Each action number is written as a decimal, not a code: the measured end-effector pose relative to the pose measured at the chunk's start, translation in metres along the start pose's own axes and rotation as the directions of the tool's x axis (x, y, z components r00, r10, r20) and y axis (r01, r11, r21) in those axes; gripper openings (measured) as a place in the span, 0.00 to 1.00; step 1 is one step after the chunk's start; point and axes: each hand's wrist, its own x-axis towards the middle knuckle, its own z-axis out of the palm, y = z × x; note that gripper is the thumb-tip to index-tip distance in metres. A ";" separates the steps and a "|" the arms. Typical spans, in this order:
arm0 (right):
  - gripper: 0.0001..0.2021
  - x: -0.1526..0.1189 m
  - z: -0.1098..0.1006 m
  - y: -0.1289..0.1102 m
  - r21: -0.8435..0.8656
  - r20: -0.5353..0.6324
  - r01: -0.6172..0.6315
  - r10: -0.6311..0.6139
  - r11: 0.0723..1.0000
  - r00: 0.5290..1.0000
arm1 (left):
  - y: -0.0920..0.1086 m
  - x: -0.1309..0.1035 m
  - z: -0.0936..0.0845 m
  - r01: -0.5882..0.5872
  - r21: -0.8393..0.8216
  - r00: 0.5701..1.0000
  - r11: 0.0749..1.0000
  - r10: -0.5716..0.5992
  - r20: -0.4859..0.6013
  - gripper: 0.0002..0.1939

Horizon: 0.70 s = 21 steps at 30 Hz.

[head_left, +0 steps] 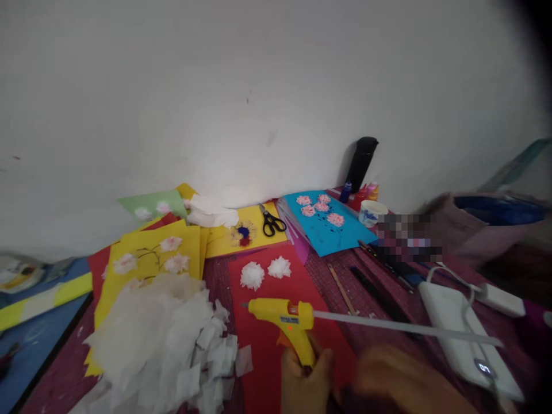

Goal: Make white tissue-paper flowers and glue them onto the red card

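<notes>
- Nearest the camera, at the bottom edge: left hand [305,379], fingers curled round the handle of a yellow glue gun [282,313], gripping it.
- Just to the right: right hand [401,376], badly blurred. Cannot tell whether spread, pressed together or pinching anything.
- Glue gun position: held above a red sheet [267,368], nozzle pointing left, tip near the left border of the sheet.
- From the rear of the gun: long pale glue stick [388,325], extending right and crossing in front of a white device [452,313] with a lit display.
- Beyond the gun, on the red sheet: two white paper blossoms [252,276], side by side, slightly apart.
- To the left: large heap of white tissue paper [150,333], small cut squares [215,351] spilling along its right side. Partly covering a yellow sheet [144,241] decorated with pale pink blossoms and thin branches.
- Farther back: black-handled scissors [272,223], lying on another yellow sheet [219,244] beside a blue and red patch.
- Right of the scissors: blue sheet [302,227] bearing five pink-and-white blossoms [335,219]; near its right edge, a white cup [373,213] with blue pattern.
- Beneath: maroon tablecloth [319,287].
</notes>
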 end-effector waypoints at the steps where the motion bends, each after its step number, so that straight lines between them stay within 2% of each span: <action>1: 0.19 0.001 0.007 0.000 0.073 0.044 -0.052 0.049 0.996 0.998 | -0.003 -0.003 0.001 0.021 -0.004 1.000 1.000 -0.021 0.017 0.22; 3: 0.23 0.004 0.020 -0.002 0.282 0.184 -0.193 0.144 0.940 0.972 | -0.012 -0.011 0.005 0.054 0.024 0.996 0.998 -0.055 0.071 0.19; 4: 0.24 0.006 0.025 -0.003 0.377 0.256 -0.271 0.181 0.886 0.949 | -0.017 -0.014 0.007 0.032 0.064 0.993 0.997 -0.040 0.115 0.18; 6: 0.25 0.008 0.034 -0.005 0.487 0.314 -0.384 0.253 0.784 0.915 | -0.026 -0.017 0.010 -0.118 0.187 0.965 0.975 0.069 0.252 0.16; 7: 0.25 0.008 0.037 -0.004 0.522 0.300 -0.425 0.307 0.740 0.903 | -0.029 -0.017 0.008 -0.241 0.256 0.928 0.936 0.146 0.342 0.16; 9: 0.24 0.009 0.038 0.000 0.611 0.250 -0.463 0.398 0.642 0.882 | -0.032 -0.010 -0.002 -0.516 0.387 0.806 0.764 0.281 0.520 0.18; 10: 0.23 0.010 0.036 0.003 0.652 0.232 -0.462 0.422 0.601 0.876 | -0.033 -0.005 -0.011 -0.638 0.449 0.736 0.625 0.324 0.595 0.19; 12: 0.23 0.017 0.029 0.012 0.675 0.211 -0.453 0.435 0.583 0.875 | -0.034 0.006 -0.035 -0.807 0.529 0.591 0.263 0.367 0.718 0.21; 14: 0.21 0.029 0.020 0.019 0.593 0.190 -0.469 0.452 0.655 0.871 | -0.037 0.017 -0.060 -0.849 0.521 0.456 -0.089 0.373 0.808 0.20; 16: 0.20 0.044 0.013 0.023 0.456 0.156 -0.474 0.457 0.754 0.876 | -0.043 0.025 -0.079 -0.827 0.461 0.329 -0.323 0.388 0.861 0.13; 18: 0.16 0.057 0.011 0.026 0.308 0.098 -0.418 0.408 0.855 0.908 | -0.051 0.033 -0.090 -0.810 0.417 0.218 -0.412 0.449 0.867 0.06; 19: 0.14 0.062 0.011 0.027 0.224 0.064 -0.369 0.364 0.902 0.929 | -0.055 0.037 -0.093 -0.815 0.409 0.178 -0.411 0.494 0.851 0.04; 21: 0.11 0.068 0.014 0.029 0.057 0.015 -0.281 0.281 0.958 0.960 | -0.062 0.045 -0.094 -0.840 0.401 0.133 -0.366 0.578 0.805 0.04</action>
